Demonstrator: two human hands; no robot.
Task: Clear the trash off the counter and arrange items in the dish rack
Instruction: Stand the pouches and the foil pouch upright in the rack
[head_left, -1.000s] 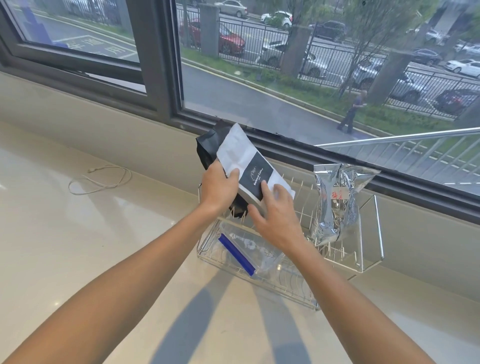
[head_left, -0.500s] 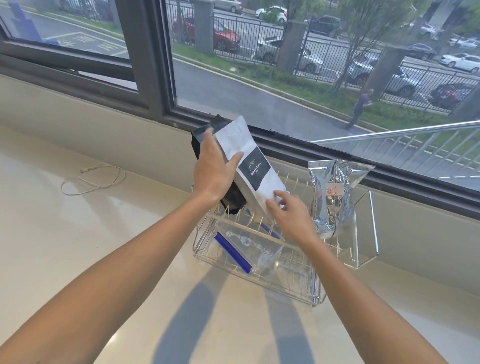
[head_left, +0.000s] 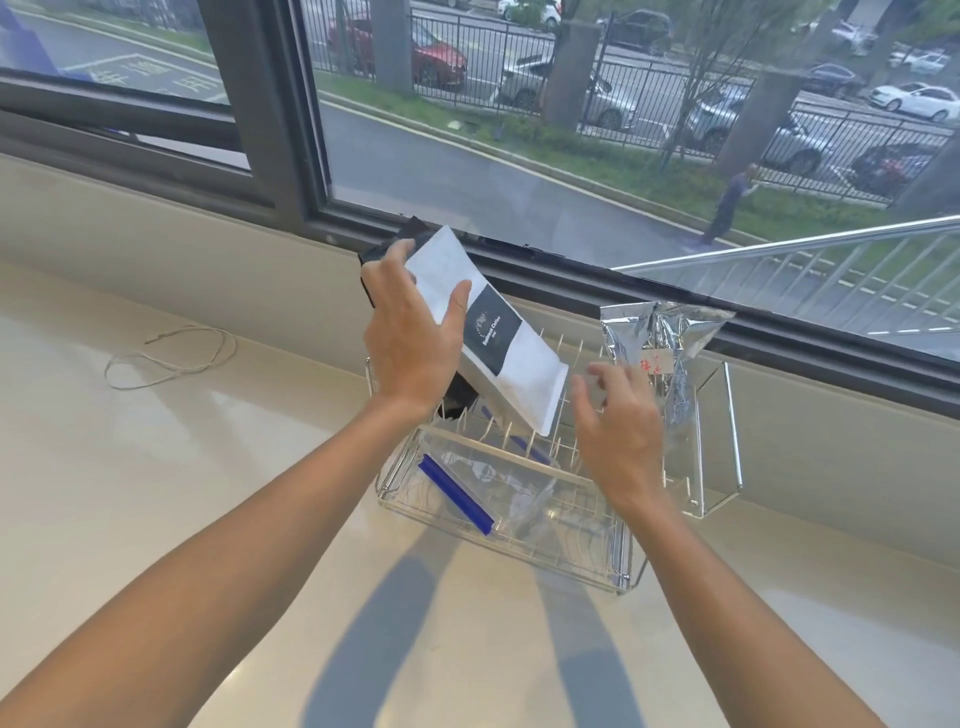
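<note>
Pale glossy desk (head_left: 156, 519) below a wide window (head_left: 571, 156), largest to least: wire dish rack (head_left: 623, 566) set by the sill, holding a clear zip bag (head_left: 498, 483) with blue seal lying flat, a silver foil pouch (head_left: 660, 332) stood upright at the rack's right. White coffee bag (head_left: 498, 343) tilted over the rack, gripped by left hand (head_left: 410, 343), fingers wrapped around it, black bag (head_left: 457, 395) behind. Right hand (head_left: 618, 426) just beside, fingers spread, touching nothing. Loose string (head_left: 166, 358) lay well apart at left.
</note>
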